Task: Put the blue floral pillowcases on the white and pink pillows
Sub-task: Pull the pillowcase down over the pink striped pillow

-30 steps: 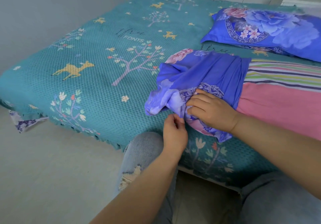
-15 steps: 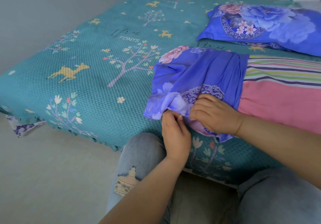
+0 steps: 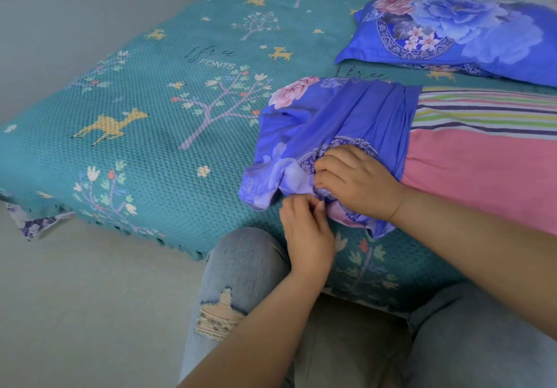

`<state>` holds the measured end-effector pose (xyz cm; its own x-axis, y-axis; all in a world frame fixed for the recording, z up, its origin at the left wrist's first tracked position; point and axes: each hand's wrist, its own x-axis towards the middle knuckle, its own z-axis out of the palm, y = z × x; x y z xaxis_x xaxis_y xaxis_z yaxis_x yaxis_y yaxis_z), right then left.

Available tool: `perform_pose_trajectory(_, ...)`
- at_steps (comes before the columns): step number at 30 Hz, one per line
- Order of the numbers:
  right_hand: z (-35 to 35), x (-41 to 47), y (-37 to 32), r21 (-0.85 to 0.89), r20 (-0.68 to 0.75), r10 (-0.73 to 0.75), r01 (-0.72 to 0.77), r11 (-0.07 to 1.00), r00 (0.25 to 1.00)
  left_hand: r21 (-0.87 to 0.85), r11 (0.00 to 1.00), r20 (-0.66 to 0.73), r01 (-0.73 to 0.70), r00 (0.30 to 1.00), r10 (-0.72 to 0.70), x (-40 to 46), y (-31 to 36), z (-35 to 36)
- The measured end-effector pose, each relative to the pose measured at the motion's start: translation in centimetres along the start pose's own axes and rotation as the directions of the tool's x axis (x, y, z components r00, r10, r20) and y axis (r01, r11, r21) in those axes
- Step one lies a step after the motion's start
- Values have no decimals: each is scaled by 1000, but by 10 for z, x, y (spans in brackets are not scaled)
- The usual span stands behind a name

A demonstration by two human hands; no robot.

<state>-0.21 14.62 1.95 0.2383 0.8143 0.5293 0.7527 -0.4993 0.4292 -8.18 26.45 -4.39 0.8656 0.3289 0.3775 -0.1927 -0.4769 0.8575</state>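
Person stands at the edge of a bed covered by a teal bedspread (image 3: 150,101) with deer and tree print. Blue floral pillowcase (image 3: 331,128) is bunched over the left end of a pink pillow (image 3: 482,170) with a striped band, lying near the bed's front edge; most of the pillow is uncovered. Right hand (image 3: 358,182) lies on the bunched fabric, fingers curled into it, gripping the cloth. Left hand (image 3: 307,228) is just below it at the pillowcase's lower hem, fingertips pinching the fabric edge. The two hands nearly touch. A second pillow (image 3: 458,32), fully inside a blue floral case, lies farther back on the bed, apart from the first. Ripped light jeans (image 3: 241,267) visible below.
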Motion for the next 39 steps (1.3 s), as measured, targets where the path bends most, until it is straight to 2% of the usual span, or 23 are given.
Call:
perform_pose_trajectory(3, -8, 4, 0, -25, -9, -5, 5, 1000, 1000, -34, 998, -70, -54, 996, 52, 1, 2, -2)
perform_pose_trajectory(6, -22, 7, -2, 6, 0, -104, 104, 995, 995, -88, 992, -150, -94, 986, 80, 4, 5, -6)
perform_pose_trajectory(8, -32, 6, -4, 24, 27, -135, 135, 991, 990, -90, 991, -155, -101, 984, 86, 4, 6, -9)
perform_pose_trajectory(11, -40, -2, -9, -25, 76, -70, 72, 997, 995, -27, 993, -144, -112, 984, 107, 6, 7, -14)
perform_pose_trajectory(14, -41, -5, -13, -56, 92, 6, -1, 998, 996, 88, 978, -140, -190, 969, 201, 11, 8, -17)
perform_pose_trajectory(18, -33, -1, -10, 19, 99, 109, -112, 994, 989, 162, 951, 6, -263, 964, 266, 0, 9, -17)
perform_pose_trajectory(20, -29, -2, -7, 55, 128, 138, -146, 988, 982, 149, 955, 98, -256, 965, 244, -9, 8, -18)
perform_pose_trajectory(22, -26, -1, -4, 76, 145, 134, -146, 986, 980, 153, 960, 130, -235, 968, 217, -11, 7, -20)
perform_pose_trajectory(24, -25, 5, 1, 95, 111, 140, -151, 984, 984, 138, 972, 112, -188, 978, 174, -4, 9, -23)
perform_pose_trajectory(28, -25, 17, 9, 91, 77, 164, -171, 981, 983, -45, 999, 32, 12, 999, -11, 12, 20, -31)
perform_pose_trajectory(31, -27, 24, 13, 129, 74, 231, -239, 962, 970, -34, 996, -6, 86, 996, -86, 27, 25, -38)
perform_pose_trajectory(33, -30, 27, 18, 123, 72, 248, -256, 959, 966, 13, 999, -27, 50, 998, -49, 37, 25, -43)
perform_pose_trajectory(36, -35, 28, 24, 113, 76, 243, -251, 961, 967, 139, 987, -57, -81, 994, 90, 49, 23, -50)
perform_pose_trajectory(39, -34, 25, 28, 162, 91, 287, -299, 940, 954, 219, 964, -6, -148, 988, 153, 54, 27, -52)
